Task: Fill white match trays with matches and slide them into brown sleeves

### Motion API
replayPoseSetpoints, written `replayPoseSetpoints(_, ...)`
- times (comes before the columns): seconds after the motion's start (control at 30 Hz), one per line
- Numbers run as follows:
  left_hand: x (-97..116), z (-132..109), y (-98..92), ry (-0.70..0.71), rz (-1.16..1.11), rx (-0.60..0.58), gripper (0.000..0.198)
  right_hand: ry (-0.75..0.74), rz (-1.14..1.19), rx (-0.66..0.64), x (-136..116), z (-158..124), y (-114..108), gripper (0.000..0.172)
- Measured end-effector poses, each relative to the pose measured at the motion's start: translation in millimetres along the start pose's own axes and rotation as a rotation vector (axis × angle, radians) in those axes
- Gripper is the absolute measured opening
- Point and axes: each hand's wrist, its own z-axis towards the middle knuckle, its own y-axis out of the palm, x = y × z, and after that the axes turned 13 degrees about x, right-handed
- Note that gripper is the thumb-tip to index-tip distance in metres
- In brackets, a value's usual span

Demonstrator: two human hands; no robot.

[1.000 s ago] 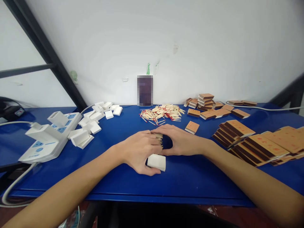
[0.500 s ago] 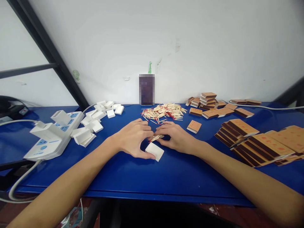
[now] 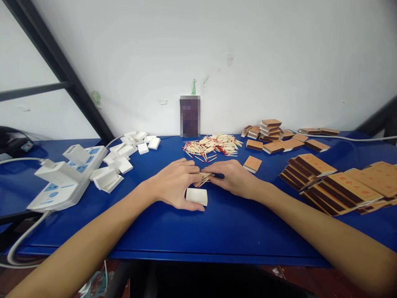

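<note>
Power strip [image 3: 62, 182] and loose white trays [image 3: 124, 153] at table's left. Left hand [image 3: 175, 184] curled, thumb and fingers gripping one white tray [image 3: 196, 195] flat on blue table [image 3: 217, 231], centre front. Right hand [image 3: 234, 178] fingers closed on match bundle [image 3: 205, 179], just behind tray. Brown sleeves [image 3: 325, 178] stacked right.

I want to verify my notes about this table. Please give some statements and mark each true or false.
1. The left hand and the right hand meet at a small bundle of matches. True.
2. The white tray lies beyond the right hand. False: it lies by the left thumb.
3. A loose match pile lies behind the hands. True.
4. The brown sleeves are stacked at the left. False: they are at the right; spare white trays are left.
</note>
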Motion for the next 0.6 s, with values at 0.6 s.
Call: replayPoseSetpoints(0.6, -7, -2, -0.9, -0.081, 0.111, -0.028, 0.062, -0.038, -0.051, 0.009, -30, -1, -21, 0.023)
